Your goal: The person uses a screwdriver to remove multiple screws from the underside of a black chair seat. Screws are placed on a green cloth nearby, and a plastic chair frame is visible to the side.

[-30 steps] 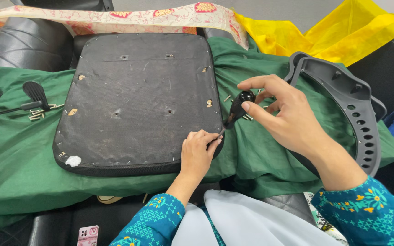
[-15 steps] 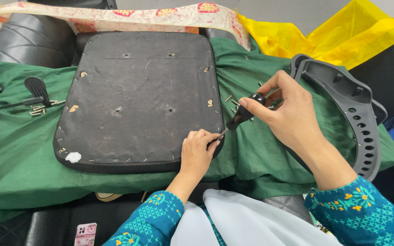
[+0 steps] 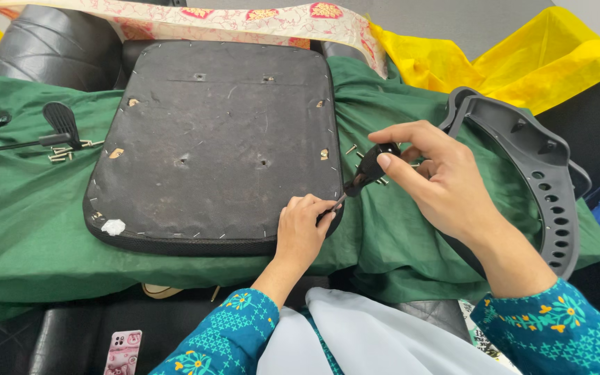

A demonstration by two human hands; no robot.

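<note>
Right hand (image 3: 446,184) grips the black handle of a screwdriver (image 3: 368,169) between thumb and fingers, shaft slanting down toward the near right corner of the seat base (image 3: 217,139). Left hand (image 3: 301,228) rests on that same corner, fingers curled and pinched about the tool's tip at the edge of the seat base. The seat base lies underside up on a green cloth (image 3: 29,236), black fabric fastened along its rim by a line of small staples. Loose screws (image 3: 352,150) lie on the cloth just right of the seat base, behind the tool; a grey plastic frame (image 3: 543,180) lies further right. Left of the seat base sit a black lever (image 3: 60,121) and more screws beside it. Yellow cloth (image 3: 522,62) and a patterned strip (image 3: 244,17) lie beyond the seat base; a phone in a pink case (image 3: 123,351) lies below it. Risk noted: the tip works right against the left fingers, so a slip under pressure could jab them or tear the fabric; a jolt could scatter the screws into the cloth folds. Not determinable: the tip itself and what it bears on, both hidden by the left fingers; the lever assembly is cut off at the picture's left edge.
</note>
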